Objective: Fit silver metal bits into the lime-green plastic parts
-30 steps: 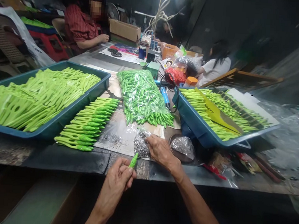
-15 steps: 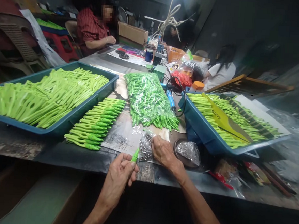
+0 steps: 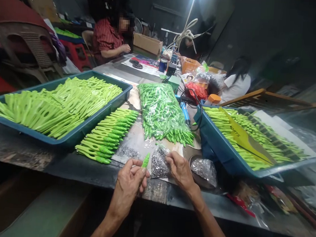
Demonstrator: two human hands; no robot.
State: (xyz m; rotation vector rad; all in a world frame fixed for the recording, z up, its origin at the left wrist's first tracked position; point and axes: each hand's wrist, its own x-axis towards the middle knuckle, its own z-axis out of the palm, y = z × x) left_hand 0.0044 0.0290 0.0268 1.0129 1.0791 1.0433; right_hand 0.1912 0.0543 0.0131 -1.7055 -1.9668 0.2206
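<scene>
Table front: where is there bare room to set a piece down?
A bare dark strip lies between the row of green pieces and the near table edge, left of the left hand. Crowded: around the right hand, at a bag of shiny bits, with a second bag and blue tray further right.

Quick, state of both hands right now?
Left hand: closed, holding a green pointed piece.
Right hand: fingers bent beside the bag of small metal parts; whether it grips anything cannot be told.
</scene>
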